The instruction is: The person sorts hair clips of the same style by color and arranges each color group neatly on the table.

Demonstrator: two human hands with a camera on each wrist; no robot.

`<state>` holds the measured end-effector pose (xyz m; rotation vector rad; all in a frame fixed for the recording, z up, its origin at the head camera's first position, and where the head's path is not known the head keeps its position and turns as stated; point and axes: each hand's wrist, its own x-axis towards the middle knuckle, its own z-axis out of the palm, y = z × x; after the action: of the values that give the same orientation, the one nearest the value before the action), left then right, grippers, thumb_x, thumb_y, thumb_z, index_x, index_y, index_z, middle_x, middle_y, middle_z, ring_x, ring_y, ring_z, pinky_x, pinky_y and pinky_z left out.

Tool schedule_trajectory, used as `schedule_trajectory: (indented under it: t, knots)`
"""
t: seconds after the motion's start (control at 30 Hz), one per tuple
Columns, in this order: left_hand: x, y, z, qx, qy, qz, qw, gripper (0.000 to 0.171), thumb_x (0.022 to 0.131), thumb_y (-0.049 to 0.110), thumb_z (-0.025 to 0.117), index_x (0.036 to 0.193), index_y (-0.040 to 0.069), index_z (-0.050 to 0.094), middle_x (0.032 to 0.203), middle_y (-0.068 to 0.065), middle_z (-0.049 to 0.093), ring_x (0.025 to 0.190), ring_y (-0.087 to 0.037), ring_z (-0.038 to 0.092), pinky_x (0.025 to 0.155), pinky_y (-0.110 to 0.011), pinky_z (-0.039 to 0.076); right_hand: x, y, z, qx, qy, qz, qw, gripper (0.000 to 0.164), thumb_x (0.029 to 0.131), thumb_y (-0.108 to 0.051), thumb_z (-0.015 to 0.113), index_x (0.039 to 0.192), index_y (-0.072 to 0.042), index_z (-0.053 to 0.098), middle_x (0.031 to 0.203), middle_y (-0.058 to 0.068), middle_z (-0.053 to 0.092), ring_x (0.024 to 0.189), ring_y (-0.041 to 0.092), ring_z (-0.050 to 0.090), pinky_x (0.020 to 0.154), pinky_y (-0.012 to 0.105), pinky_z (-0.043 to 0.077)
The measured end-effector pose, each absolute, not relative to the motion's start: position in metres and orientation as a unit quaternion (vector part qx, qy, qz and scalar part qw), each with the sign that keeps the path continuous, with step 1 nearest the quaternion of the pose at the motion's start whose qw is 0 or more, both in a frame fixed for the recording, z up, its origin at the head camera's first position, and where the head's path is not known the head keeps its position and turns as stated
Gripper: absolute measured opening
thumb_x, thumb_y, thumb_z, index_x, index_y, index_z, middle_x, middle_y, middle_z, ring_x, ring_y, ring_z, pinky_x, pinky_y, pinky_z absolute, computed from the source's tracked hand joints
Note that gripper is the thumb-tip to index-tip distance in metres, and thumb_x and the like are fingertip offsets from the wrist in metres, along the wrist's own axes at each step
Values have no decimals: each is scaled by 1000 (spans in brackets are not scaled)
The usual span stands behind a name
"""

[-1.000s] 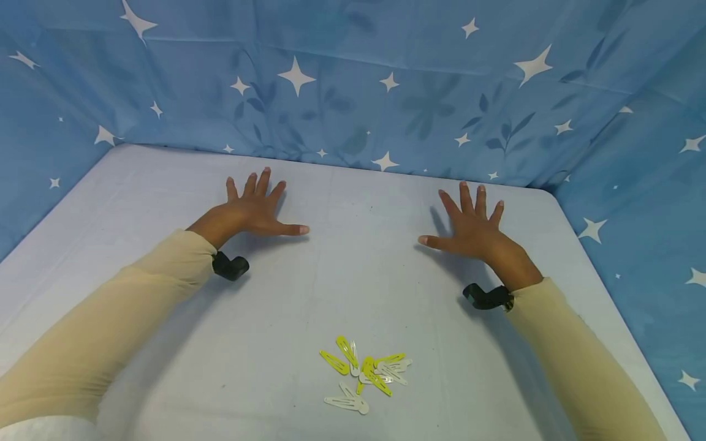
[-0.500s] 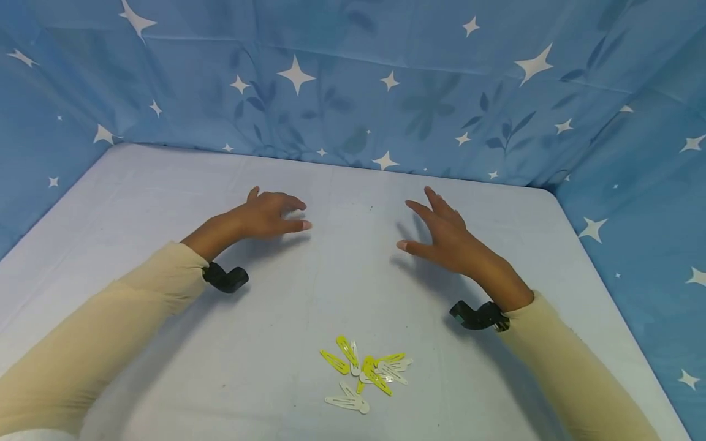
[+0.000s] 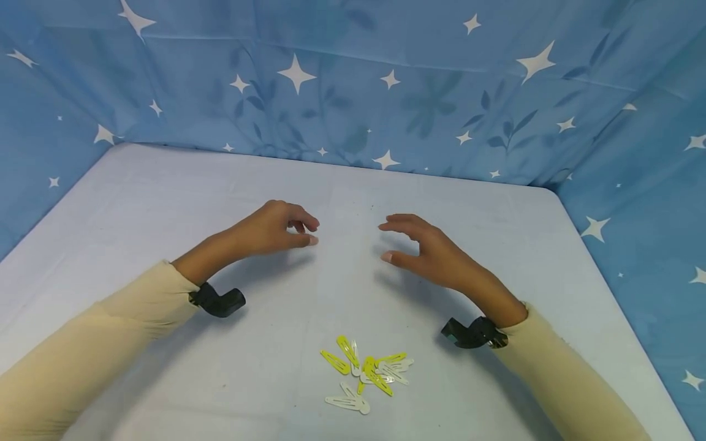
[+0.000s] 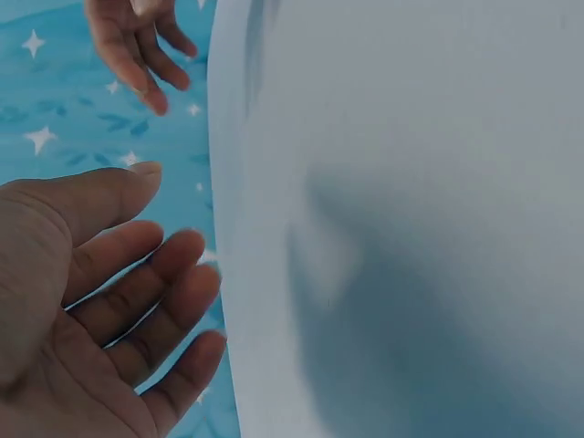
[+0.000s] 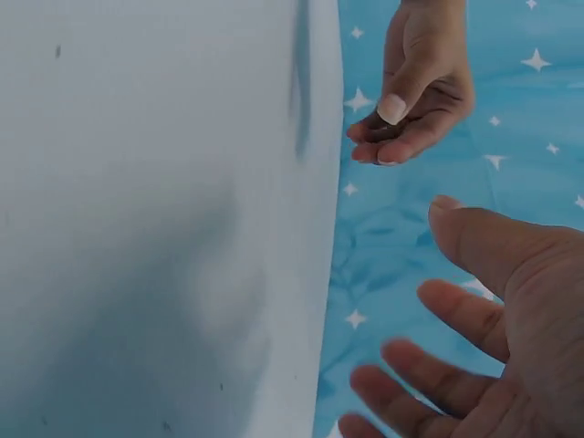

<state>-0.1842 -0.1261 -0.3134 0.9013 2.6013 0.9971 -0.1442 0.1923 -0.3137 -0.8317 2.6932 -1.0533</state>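
Several yellow and white snap hair clips lie in a loose pile near the front middle of the table; a yellow hair clip (image 3: pixel 334 362) is at its left side and a white hair clip (image 3: pixel 347 402) at its front. Beyond the pile, to the left, my left hand (image 3: pixel 273 228) hovers over the cloth with relaxed, bent fingers and holds nothing. Facing it from the right is my right hand (image 3: pixel 432 251), also raised, loosely bent and holding nothing. Both wrist views show bare palms, the left palm (image 4: pixel 100 338) and the right palm (image 5: pixel 538 338), with the thumbs apart from the fingers.
A white cloth covers the table (image 3: pixel 165 184), whose far corners are rounded. Blue star-patterned curtains (image 3: pixel 353 79) hang behind it and along the sides. A black wrist camera (image 3: pixel 217 300) sits on the left wrist, another black wrist camera (image 3: pixel 474 334) on the right.
Both hands have drawn toward each other and slightly nearer the front. Their fingers, spread wide and straight before, are now relaxed and bent. The hair clips have stayed in place.
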Motion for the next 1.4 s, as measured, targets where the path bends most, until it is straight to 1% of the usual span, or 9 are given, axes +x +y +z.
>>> schedule_trajectory:
  t: [0.1, 0.17, 0.27, 0.43, 0.77, 0.93, 1.1, 1.27, 1.4]
  knots:
    - [-175, -122, -312, 315, 872, 354, 125, 26, 87, 16, 73, 110, 4, 73, 99, 2, 70, 85, -14, 62, 80, -37, 50, -141, 189, -316, -292, 875, -379, 72, 39, 90, -15, 72, 127, -7, 62, 128, 7, 59, 117, 27, 54, 96, 48, 43]
    - [-170, -119, -312, 323, 864, 360, 137, 24, 87, 14, 73, 108, 4, 74, 97, 4, 70, 82, -12, 62, 74, -34, 51, -138, 186, -318, -303, 869, -384, 76, 33, 91, -12, 70, 122, -5, 65, 120, 6, 64, 109, 24, 59, 93, 46, 46]
    - [-164, -117, -313, 335, 857, 364, 147, 22, 87, 13, 73, 106, 4, 75, 96, 4, 70, 80, -12, 62, 69, -32, 52, -134, 182, -320, -317, 863, -384, 88, 26, 91, -7, 68, 117, -3, 69, 113, 5, 67, 100, 17, 61, 87, 40, 49]
    - [-158, -116, -318, 350, 850, 364, 146, 21, 87, 13, 73, 105, 4, 75, 98, 3, 71, 80, -10, 62, 69, -31, 52, -127, 174, -323, -328, 854, -385, 118, 25, 90, -7, 69, 115, -5, 71, 107, 2, 69, 91, 9, 61, 82, 31, 50]
    - [-134, -110, -324, 382, 826, 377, 175, 18, 86, 14, 74, 102, 6, 76, 92, 9, 69, 78, -9, 60, 68, -28, 52, -112, 163, -330, -350, 831, -400, 167, 23, 89, -10, 71, 112, -10, 73, 103, -2, 69, 90, 10, 61, 82, 33, 50]
    - [-120, -106, -323, 390, 818, 378, 191, 18, 85, 14, 75, 101, 8, 76, 91, 12, 68, 78, -7, 60, 66, -27, 52, -103, 158, -334, -368, 826, -374, 205, 33, 86, -17, 76, 119, -14, 70, 110, -7, 66, 96, 11, 58, 82, 32, 47]
    - [-104, -103, -326, 403, 802, 389, 208, 21, 83, 14, 78, 102, 8, 76, 89, 14, 67, 76, -7, 60, 65, -25, 51, -93, 151, -337, -385, 821, -354, 230, 42, 84, -24, 79, 124, -18, 66, 119, -11, 61, 101, 12, 54, 88, 32, 44]
    - [-90, -100, -328, 398, 802, 389, 216, 23, 80, 15, 81, 101, 10, 75, 92, 10, 65, 75, -7, 59, 64, -24, 50, -87, 144, -338, -392, 821, -338, 241, 44, 82, -25, 80, 124, -19, 65, 120, -15, 55, 104, 9, 51, 92, 30, 42]
    - [-83, -100, -329, 389, 810, 385, 209, 19, 79, 14, 83, 95, 14, 72, 92, 7, 61, 76, -9, 57, 66, -24, 49, -83, 139, -335, -391, 834, -305, 242, 47, 81, -26, 81, 125, -20, 65, 120, -14, 50, 109, 9, 46, 94, 31, 40]
